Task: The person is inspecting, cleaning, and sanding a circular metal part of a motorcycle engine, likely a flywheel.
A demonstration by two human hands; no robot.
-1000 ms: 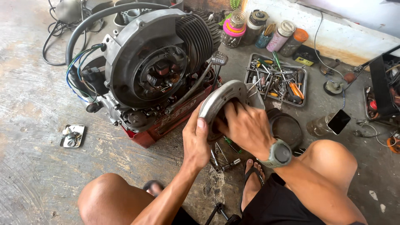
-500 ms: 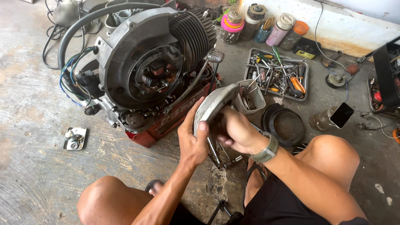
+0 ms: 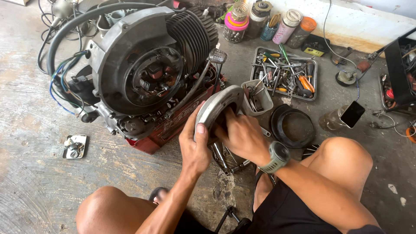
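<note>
My left hand [image 3: 195, 149] grips the near rim of a round grey metal flywheel [image 3: 215, 106], held on edge in front of me. My right hand [image 3: 242, 134], with a grey-green watch on the wrist, reaches into the flywheel's hollow side, fingers hidden inside it. Just behind and left stands a scooter engine [image 3: 138, 73] with an open round housing showing coils and wires, a finned cylinder at its top right, resting on a red box [image 3: 164, 130].
A metal tray of tools [image 3: 286, 73] lies behind the flywheel, a small grey tub [image 3: 258, 97] beside it, and a black round cover [image 3: 292, 128] to the right. Jars stand along the back wall. A small square plate [image 3: 74, 146] lies at left. Spanners lie under my hands.
The flywheel has turned more on edge and my right hand has gone from lying on its face to reaching inside it. The view has shifted slightly.
</note>
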